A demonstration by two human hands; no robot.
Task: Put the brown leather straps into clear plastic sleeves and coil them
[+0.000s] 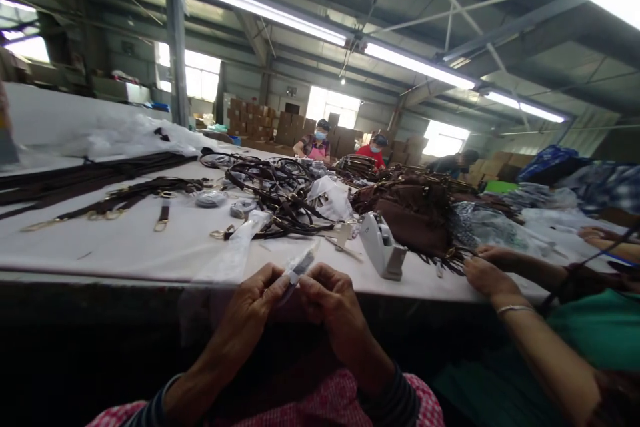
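Between my two hands, just in front of the table edge, is a small wrapped bundle in clear plastic. My left hand pinches its left side with thumb and fingers. On its right side, my right hand has its fingers closed against the wrapping. What lies inside the plastic is too small to tell. A grey tape dispenser stands on the table to the right of my hands. Dark straps with metal buckles lie heaped behind them, with a white plastic sheet at the left.
Long brown straps lie at the left. Brown fringed bags are piled at the right. Beside me, a person's hands touch the fringe. Other people sit across the table, with stacked cartons behind.
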